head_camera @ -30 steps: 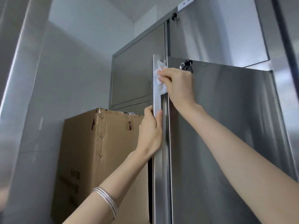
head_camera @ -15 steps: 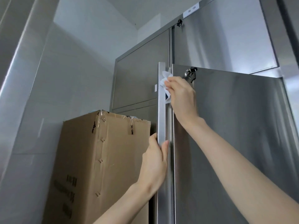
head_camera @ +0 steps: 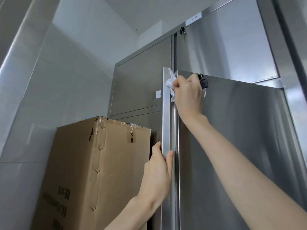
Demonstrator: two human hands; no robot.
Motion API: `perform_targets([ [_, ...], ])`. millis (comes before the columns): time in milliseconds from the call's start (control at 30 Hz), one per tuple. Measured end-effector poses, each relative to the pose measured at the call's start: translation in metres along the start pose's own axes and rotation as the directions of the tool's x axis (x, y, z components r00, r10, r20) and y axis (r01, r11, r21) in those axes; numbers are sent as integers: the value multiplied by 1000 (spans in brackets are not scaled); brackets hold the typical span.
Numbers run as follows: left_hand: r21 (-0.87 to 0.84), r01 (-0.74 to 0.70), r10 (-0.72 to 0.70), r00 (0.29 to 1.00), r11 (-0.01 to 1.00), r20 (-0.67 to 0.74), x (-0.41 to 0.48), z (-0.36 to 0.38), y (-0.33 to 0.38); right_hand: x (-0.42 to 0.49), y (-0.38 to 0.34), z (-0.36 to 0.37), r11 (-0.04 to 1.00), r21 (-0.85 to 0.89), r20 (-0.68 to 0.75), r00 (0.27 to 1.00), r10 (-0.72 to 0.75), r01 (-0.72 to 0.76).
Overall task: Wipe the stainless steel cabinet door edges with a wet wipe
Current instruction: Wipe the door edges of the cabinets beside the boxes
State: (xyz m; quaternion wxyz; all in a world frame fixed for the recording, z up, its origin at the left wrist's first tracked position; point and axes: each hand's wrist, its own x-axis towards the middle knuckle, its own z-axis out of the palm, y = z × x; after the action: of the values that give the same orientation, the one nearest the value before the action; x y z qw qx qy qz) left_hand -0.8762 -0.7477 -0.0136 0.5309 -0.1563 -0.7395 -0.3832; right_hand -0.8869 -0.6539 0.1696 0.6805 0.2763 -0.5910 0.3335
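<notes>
White wet wipe (head_camera: 169, 83) pinched in the right grip (head_camera: 187, 95), pressed near the door edge (head_camera: 166, 122) top; below it, the left grip (head_camera: 157, 173) clasps that edge. The long stretch beneath is probably unwiped.

I see the right hand (head_camera: 187, 95) pinching a crumpled white wet wipe (head_camera: 169, 83) against the steel door edge (head_camera: 166, 117), near its top corner. Lower down, the left hand (head_camera: 157, 173) grips the same door edge, thumb laid on its front. Keys (head_camera: 204, 85) hang just behind the right knuckles. A taped cardboard box (head_camera: 93, 171) stands to the left.
</notes>
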Motion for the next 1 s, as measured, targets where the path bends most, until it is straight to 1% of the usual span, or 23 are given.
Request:
perform_targets([
  [33,-3,-6,6,1000,1000,4,-1,0,1,10,-5,-3,999,20,-12,999,35,-34],
  [67,-8,-9,9,1000,1000,5,-1,-1,3,18,-9,-4,999,1,-10,999,44,-44],
  [133,-12,-12,12,1000,1000,3,-2,-1,4,24,-13,-5,998,-53,-14,1000,16,-17],
  [167,-8,-8,9,1000,1000,4,-1,-2,5,23,-13,-4,999,-38,-36,999,7,-9],
  [267,-3,-11,11,1000,1000,2,-2,-3,7,11,-12,-4,999,45,-141,990,26,-20],
  [333,-3,-11,11,1000,1000,9,-3,-4,8,14,-15,-7,998,60,-184,982,43,-33],
  [433,-19,4,-3,1000,1000,16,-3,-4,7,25,-17,-20,995,102,-319,947,51,-19],
  [467,-26,5,-5,1000,1000,19,-3,-4,7,23,-17,-25,994,108,-344,938,46,-9],
  [500,-32,7,-6,1000,999,21,-2,-4,7,14,-16,-29,996,85,-331,943,19,10],
  [533,-39,11,-10,1000,999,22,-2,-4,7,0,-14,-30,998,50,-272,962,-16,31],
  [600,-46,21,-20,1000,999,13,-1,-4,7,-37,-10,-27,997,5,-105,992,-74,75],
  [633,-45,21,-20,1000,999,8,-1,-4,7,-53,-7,-25,995,10,-50,994,-94,95],
  [667,-46,19,-19,1000,999,5,-1,-4,7,-64,-5,-24,995,25,-24,995,-100,101],
  [733,-53,20,-20,1000,998,6,-3,-4,8,-68,-5,-24,995,48,-29,996,-86,87],
  [867,-50,-4,5,1000,999,7,-4,-4,7,-54,-15,-21,994,40,-52,993,-104,106],
  [933,-39,0,1,1000,999,4,-4,-5,7,-58,-22,-16,995,40,-19,996,-89,90],
  [1000,-35,-3,3,1000,999,8,-5,-6,9,-70,-24,-13,995,82,18,998,-63,61],
])
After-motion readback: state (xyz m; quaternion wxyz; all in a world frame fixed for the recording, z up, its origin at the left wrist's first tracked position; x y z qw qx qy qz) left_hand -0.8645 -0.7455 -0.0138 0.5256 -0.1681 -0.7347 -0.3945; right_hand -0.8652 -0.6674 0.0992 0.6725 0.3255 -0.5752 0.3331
